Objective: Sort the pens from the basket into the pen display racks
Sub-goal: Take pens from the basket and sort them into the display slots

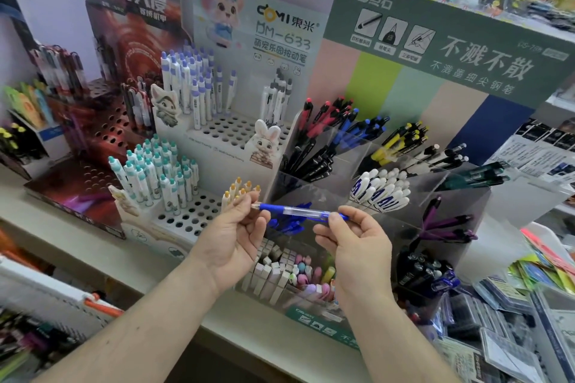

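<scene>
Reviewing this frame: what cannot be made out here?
Head view only:
- The basket: outside the frame.
- Blue pen: its ends are covered by left hand and right hand fingers.
- Purple pens: blurred behind glare on the clear acrylic rack.
- Left shelf goods: motion-blurred.

- This is a stationery shop, seen at a shelf [280, 339] of pens for sale.
- On the shelf stands a clear rack [389, 183] with pens sorted by colour into compartments.
- Left of that rack is a white display stand [224, 130] with rows of holes and a printed brand card.
- Right of the rack lie packaged goods [510, 348].
</scene>
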`<state>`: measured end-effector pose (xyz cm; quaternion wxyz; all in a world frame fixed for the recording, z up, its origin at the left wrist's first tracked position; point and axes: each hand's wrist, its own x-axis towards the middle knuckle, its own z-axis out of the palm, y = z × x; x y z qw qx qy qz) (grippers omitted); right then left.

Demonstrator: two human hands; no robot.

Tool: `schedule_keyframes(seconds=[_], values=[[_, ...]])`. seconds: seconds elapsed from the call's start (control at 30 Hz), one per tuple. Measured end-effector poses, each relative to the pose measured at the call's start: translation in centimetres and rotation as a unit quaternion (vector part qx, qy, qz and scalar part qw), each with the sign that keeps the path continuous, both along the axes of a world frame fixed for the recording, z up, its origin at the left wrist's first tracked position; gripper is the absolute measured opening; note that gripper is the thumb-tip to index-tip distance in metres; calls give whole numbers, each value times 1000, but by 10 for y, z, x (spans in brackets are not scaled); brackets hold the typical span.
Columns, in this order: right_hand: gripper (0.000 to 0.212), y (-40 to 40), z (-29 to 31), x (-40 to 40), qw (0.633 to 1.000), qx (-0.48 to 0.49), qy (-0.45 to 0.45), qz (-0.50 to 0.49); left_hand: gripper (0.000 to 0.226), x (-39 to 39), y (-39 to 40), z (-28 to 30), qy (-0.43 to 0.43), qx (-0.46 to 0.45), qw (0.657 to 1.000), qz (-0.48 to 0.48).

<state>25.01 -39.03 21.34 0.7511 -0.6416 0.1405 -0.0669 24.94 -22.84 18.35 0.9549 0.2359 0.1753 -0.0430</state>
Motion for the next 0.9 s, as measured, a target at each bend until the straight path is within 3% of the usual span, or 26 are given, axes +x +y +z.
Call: schedule_keyframes(seconds=[0.1, 0.23, 0.47, 0.7, 0.9], values=[[15, -1, 1, 6, 999, -5, -34, -24, 13, 1, 5, -5, 0, 11, 1000, 3], [17, -3, 3, 16, 983, -140, -114, -26, 17, 4, 13, -10, 15, 25, 999, 18], [14, 15, -17, 40, 908, -378, -178, 27, 18, -2, 26, -8, 18, 33, 999, 32], [18, 40, -24, 58, 829, -532, -127, 117, 17, -9, 37, -14, 26, 59, 998, 23], [8, 59, -8, 71, 768, -615, 11, 178, 15, -14, 39, -16, 20, 91, 996, 6]])
